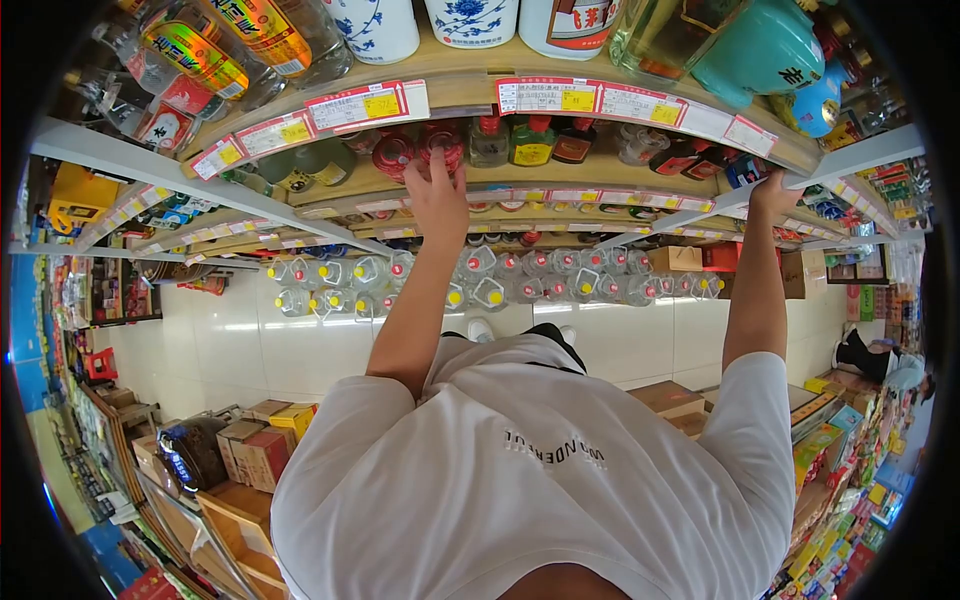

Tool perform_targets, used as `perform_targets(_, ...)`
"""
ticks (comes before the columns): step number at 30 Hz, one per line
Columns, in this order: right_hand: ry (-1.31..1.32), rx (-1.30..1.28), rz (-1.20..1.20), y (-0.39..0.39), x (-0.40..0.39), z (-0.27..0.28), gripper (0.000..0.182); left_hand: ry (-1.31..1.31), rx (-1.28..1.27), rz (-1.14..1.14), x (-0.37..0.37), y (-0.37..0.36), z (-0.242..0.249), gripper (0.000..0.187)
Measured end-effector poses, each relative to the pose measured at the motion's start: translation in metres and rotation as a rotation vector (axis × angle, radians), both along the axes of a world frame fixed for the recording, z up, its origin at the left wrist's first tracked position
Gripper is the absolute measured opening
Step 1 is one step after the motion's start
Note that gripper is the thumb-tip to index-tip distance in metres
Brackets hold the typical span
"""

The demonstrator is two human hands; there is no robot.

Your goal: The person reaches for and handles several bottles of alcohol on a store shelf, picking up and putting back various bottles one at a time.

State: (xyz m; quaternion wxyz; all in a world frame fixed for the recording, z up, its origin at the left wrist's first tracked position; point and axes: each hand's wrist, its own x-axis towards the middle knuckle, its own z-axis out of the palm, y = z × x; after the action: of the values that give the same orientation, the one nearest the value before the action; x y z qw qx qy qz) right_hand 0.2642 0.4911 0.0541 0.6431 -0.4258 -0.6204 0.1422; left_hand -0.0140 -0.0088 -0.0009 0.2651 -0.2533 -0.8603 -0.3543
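My left hand [437, 195] reaches up to the shelf under the price labels, its fingers curled over the top of a red jar [443, 143]. A second red jar [393, 155] stands right beside it on the left. To the right of the held jar are a clear bottle with a red cap [489, 143], a green bottle with a yellow label [532, 143] and a dark bottle [574, 144]. My right hand [772, 195] is closed at the right end of this shelf, close by a dark blue package [744, 170]; I cannot tell what its fingers hold.
Large bottles and white-and-blue jars [472, 22] fill the shelf above, with a turquoise bottle [765, 50] at its right. A metal shelf post [870, 150] stands beside my right hand. Clear jugs [490, 292] line the floor below. Cartons [262, 455] are stacked behind me, and a person [875, 358] is at far right.
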Motion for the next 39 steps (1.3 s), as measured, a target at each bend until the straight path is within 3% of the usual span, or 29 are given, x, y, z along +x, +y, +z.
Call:
perform_targets(5, -0.043, 0.038, -0.01, -0.009, -0.001, 0.006, 0.049, 0.003, 0.088, -0.071, 0.008, -0.01, 0.003, 0.065)
perform_targets(8, -0.007, -0.084, 0.002, -0.021, -0.004, 0.014, 0.049, 0.032, 0.129, -0.054, 0.012, -0.023, -0.008, 0.069)
perform_targets(11, -0.049, -0.004, -0.044, -0.005, 0.0, 0.004, 0.048, -0.331, 0.192, 0.07, 0.01, -0.045, -0.013, 0.074)
perform_targets(14, -0.012, 0.018, -0.006, -0.01, -0.002, 0.007, 0.058, -0.252, 0.23, 0.112, -0.007, -0.063, -0.025, 0.075)
perform_targets(17, -0.025, -0.001, -0.073, 0.0, -0.002, 0.002, 0.06, -0.016, 0.088, 0.12, -0.024, -0.068, -0.024, 0.074)
perform_targets(26, -0.018, -0.039, -0.025, -0.005, -0.002, 0.005, 0.056, -0.334, 0.277, -0.026, -0.04, -0.066, -0.006, 0.058)
perform_targets(39, -0.022, -0.005, -0.01, -0.016, -0.004, 0.012, 0.053, -0.33, 0.281, -0.082, -0.048, -0.071, -0.017, 0.053)
